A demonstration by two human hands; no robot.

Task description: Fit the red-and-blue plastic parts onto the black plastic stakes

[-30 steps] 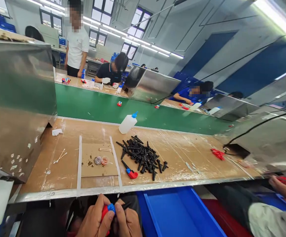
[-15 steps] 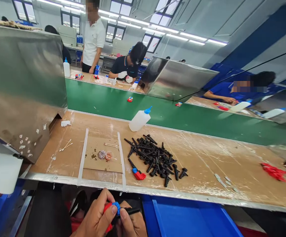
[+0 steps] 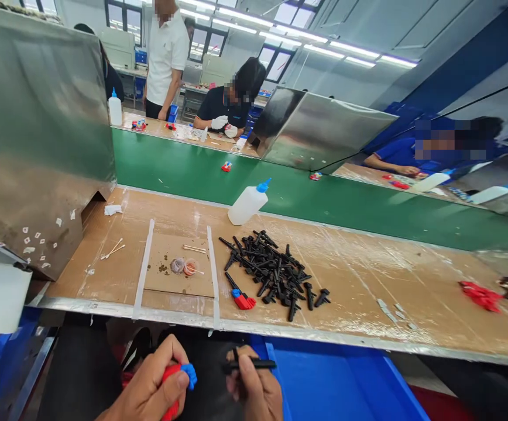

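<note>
Below the bench edge, my left hand (image 3: 151,386) is closed round a red part with a blue end (image 3: 178,376). My right hand (image 3: 254,389) pinches a thin black pin (image 3: 249,364), held level and a little apart from the red part. On the bench straight ahead lies a pile of black pins (image 3: 271,272), and beside it a finished piece of red, blue and black (image 3: 240,297).
A white glue bottle with a blue cap (image 3: 247,203) lies at the back of the bench (image 3: 368,280). Cotton swabs (image 3: 113,249), a blue bin (image 3: 337,386), red parts (image 3: 477,294) at right, a steel guard (image 3: 38,140) at left. Other people work beyond the green belt (image 3: 184,172).
My hands have come apart: the black pin now sits in my right hand, away from the red and blue part. The view has shifted slightly.
</note>
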